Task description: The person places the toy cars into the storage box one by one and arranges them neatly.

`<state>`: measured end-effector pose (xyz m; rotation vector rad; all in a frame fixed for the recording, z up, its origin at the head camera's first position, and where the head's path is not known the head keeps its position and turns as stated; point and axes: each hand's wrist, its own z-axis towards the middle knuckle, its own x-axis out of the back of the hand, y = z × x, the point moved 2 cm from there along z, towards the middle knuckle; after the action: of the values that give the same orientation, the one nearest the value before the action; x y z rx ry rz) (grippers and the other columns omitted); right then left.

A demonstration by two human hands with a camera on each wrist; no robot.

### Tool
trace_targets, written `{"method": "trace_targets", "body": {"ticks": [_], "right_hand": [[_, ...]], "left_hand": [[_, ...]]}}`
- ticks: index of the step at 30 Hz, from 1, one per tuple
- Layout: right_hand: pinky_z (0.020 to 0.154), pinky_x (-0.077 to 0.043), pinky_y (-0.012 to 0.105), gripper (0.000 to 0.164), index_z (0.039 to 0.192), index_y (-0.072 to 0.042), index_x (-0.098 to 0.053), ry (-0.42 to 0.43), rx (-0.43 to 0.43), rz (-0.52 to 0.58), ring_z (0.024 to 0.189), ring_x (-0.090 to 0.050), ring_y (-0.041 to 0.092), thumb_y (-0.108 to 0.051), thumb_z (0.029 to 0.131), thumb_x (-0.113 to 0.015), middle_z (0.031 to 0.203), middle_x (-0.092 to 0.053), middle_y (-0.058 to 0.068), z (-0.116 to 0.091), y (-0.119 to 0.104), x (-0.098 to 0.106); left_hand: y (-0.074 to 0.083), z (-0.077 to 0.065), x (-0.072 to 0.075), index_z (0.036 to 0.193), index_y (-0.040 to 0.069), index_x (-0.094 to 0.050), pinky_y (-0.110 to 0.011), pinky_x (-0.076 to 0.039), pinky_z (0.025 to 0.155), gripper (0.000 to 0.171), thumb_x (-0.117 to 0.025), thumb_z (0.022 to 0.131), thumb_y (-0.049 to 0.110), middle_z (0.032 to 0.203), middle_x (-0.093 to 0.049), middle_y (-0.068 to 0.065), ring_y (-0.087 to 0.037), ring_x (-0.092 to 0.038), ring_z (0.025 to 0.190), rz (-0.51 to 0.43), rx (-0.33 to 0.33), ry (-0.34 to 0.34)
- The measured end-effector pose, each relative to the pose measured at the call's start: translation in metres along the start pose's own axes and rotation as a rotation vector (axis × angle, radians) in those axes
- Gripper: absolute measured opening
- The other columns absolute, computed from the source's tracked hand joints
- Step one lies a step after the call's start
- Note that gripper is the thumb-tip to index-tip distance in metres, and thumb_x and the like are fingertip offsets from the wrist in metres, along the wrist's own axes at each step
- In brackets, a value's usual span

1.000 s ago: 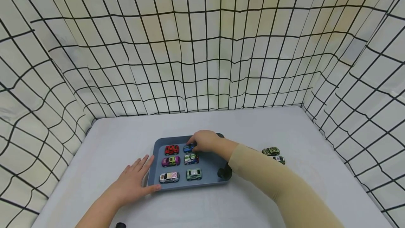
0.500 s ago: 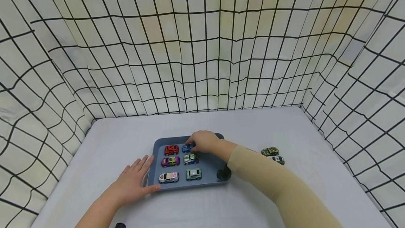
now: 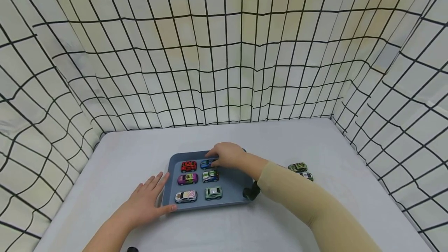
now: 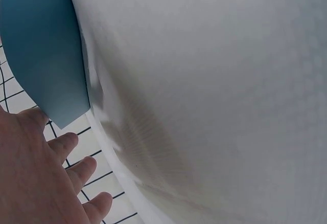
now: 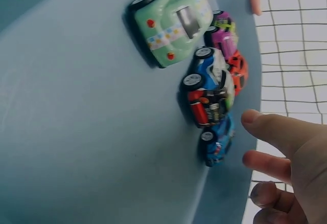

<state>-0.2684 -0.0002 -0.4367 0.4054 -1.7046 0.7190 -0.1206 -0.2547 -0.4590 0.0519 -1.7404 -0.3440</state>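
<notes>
A blue-grey tray (image 3: 232, 195) holds two columns of toy cars. At its far side sits a blue toy car (image 5: 218, 139), partly hidden in the head view by my right hand (image 3: 229, 154). In the right wrist view, thumb and fingers are spread and stand slightly apart from that car. My left hand (image 3: 148, 197) lies spread along the tray's left edge, thumb at the near left corner. Left column: red car (image 3: 189, 166), purple car (image 3: 187, 179), white car (image 3: 186, 196). Right column, nearer than the blue one: multicoloured car (image 3: 210, 176), pale green car (image 3: 213, 193).
On the white table (image 3: 280, 221) to the tray's right stand a camouflage toy car (image 3: 298, 167) and a white-and-dark toy car (image 3: 307, 175), partly behind the right sleeve. Black-grid netting (image 3: 224, 69) surrounds the back and sides.
The blue car has shifted slightly left into the column. My right hand has let go of it and risen a little. The left hand stays at the tray's edge.
</notes>
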Motion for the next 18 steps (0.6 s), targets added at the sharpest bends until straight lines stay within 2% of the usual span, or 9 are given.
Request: {"method": "trace_targets", "body": {"ticks": [10, 18], "right_hand": [[0.096, -0.050, 0.035, 0.042, 0.130, -0.031, -0.067, 0.057, -0.034, 0.116, 0.113, -0.061, 0.011, -0.038, 0.089, -0.075, 0.123, -0.066, -0.009, -0.028, 0.019, 0.018], [0.096, -0.050, 0.040, 0.042, 0.128, -0.023, -0.069, 0.106, -0.061, 0.170, 0.114, -0.062, 0.020, -0.035, 0.088, -0.076, 0.119, -0.068, -0.003, -0.065, 0.046, 0.032]], "left_hand": [[0.000, 0.001, -0.001, 0.156, 0.006, -0.028, -0.072, -0.019, 0.110, 0.116, -0.056, 0.075, 0.083, 0.157, -0.028, -0.026, -0.051, -0.024, 0.142, 0.000, -0.006, 0.009], [0.000, 0.001, -0.002, 0.156, 0.006, -0.028, -0.072, -0.019, 0.110, 0.115, -0.057, 0.076, 0.082, 0.157, -0.029, -0.026, -0.051, -0.025, 0.142, 0.000, -0.009, 0.020]]}}
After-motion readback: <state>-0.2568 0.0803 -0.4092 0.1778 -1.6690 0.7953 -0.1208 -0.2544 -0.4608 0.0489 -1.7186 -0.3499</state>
